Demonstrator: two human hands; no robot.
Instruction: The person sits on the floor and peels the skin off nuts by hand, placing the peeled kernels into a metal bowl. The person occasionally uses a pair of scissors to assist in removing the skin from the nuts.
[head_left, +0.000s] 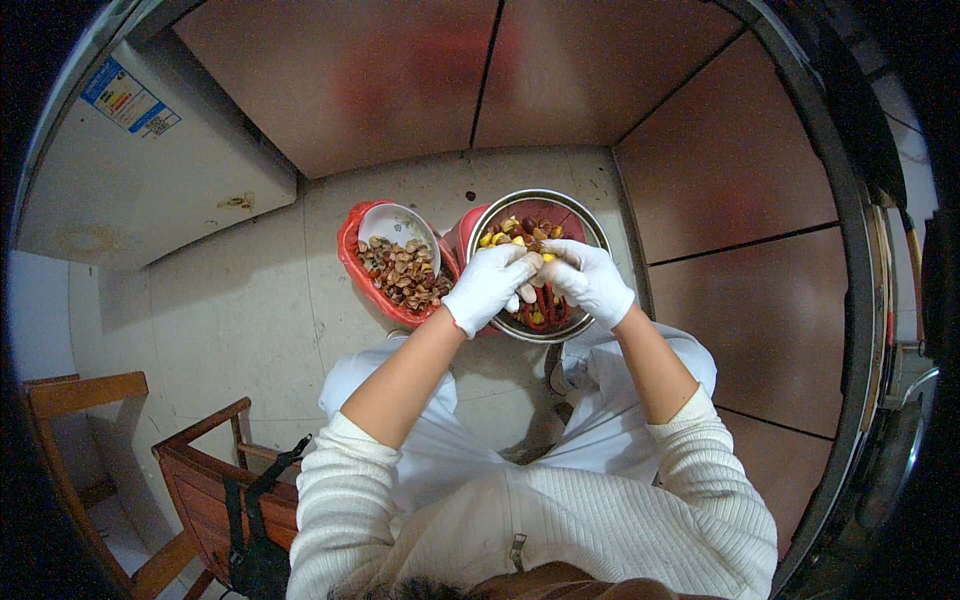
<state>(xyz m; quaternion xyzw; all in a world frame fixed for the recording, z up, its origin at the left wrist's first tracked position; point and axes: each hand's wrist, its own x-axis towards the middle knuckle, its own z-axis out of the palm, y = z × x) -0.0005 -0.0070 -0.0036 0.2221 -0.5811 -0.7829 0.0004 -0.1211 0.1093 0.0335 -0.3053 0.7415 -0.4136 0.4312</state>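
My left hand (493, 281) and my right hand (585, 277), both in white gloves, meet over a steel-rimmed bowl (604, 238). Between their fingertips is a chestnut (548, 258), its yellow flesh partly showing; the fingers cover most of it. Brown chestnuts (529, 224) and peeled yellow pieces (495, 239) lie in the far part of the bowl. Nearer to me, below my hands, a red-handled tool (553, 309), perhaps scissors, rests inside among more yellow pieces. The bowl stands on a red support (466, 225), mostly hidden.
Left of the bowl, a bin lined with a red plastic bag (348, 247) holds brown chestnut shells (409, 279) and a tilted white dish (390, 223). Reddish cabinet panels (742, 300) border the far and right sides. A white appliance (150, 180) and wooden chairs (202, 480) are at left.
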